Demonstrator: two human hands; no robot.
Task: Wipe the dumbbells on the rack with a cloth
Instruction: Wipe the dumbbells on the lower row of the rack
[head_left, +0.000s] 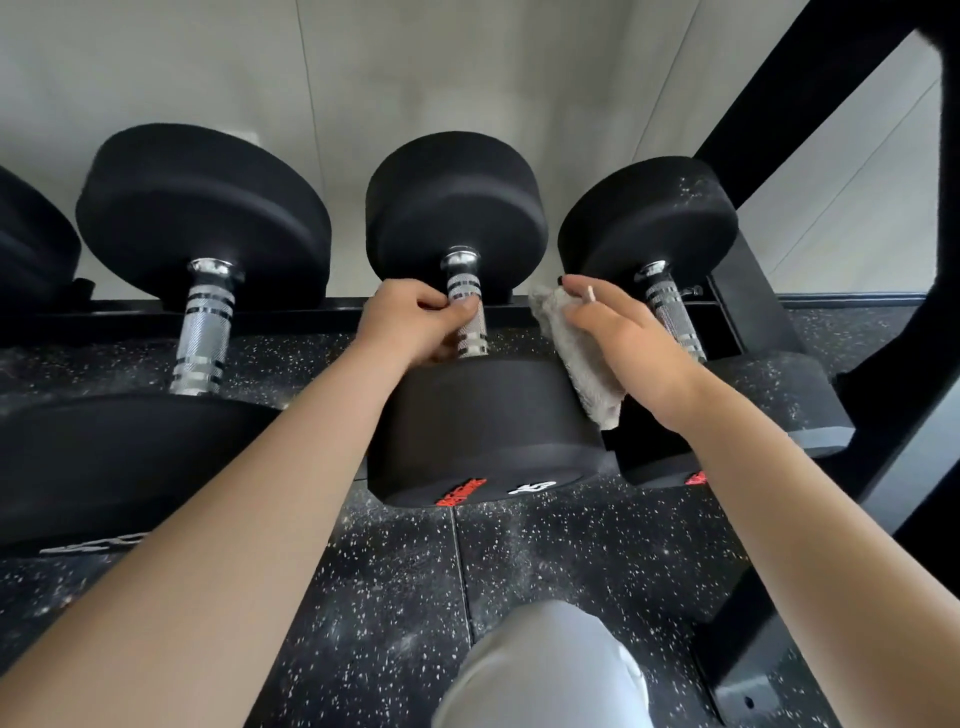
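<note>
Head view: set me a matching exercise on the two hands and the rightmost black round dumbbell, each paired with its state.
Things:
1. left hand
2. right hand
3. rightmost black round rubber dumbbell

States:
a. dusted with pale specks
b. holds the crumpled grey cloth
c. grips the knurled chrome handle of the middle black dumbbell

Pairs: 1-c; 2-b; 3-a

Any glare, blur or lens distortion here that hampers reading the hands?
Head view: soft, even light, no hard shadows; small glints on the middle dumbbell's chrome handle; wide-angle stretch lengthens the forearms and skews the rack frame; left hand, right hand and cloth are readable, slightly soft.
</note>
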